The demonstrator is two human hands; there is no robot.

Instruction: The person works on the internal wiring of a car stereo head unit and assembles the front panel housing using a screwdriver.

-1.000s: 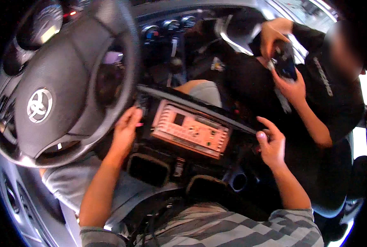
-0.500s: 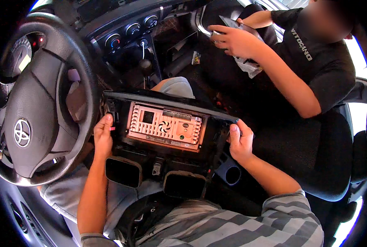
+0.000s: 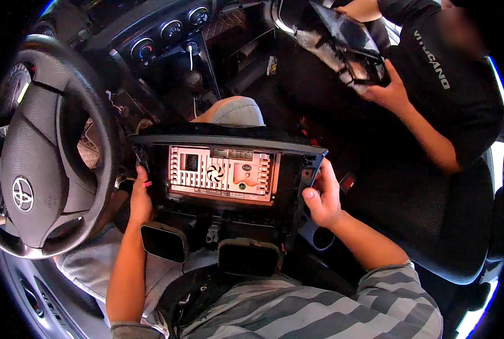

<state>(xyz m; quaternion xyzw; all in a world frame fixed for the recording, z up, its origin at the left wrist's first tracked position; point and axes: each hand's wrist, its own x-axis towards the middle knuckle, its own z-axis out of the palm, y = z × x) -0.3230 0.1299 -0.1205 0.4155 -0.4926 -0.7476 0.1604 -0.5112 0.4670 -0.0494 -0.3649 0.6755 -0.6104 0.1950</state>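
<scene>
Dashboard panel (image 3: 229, 175), a black frame around a pinkish metal unit with a small round fan, rests across the person's lap beside the steering wheel (image 3: 48, 152). The left hand (image 3: 139, 200) wraps its fingers on the panel's left edge; the right hand (image 3: 321, 196) curls its fingers on the right edge.

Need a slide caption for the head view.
Both hands, left hand and right hand, grip a removed dashboard panel beside the steering wheel.

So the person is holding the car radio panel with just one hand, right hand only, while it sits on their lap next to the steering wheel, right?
Not quite. The head view shows both hands on the radio panel: the left hand grips its left edge and the right hand its right edge. The rest holds: it sits over the lap, beside the steering wheel.
</scene>
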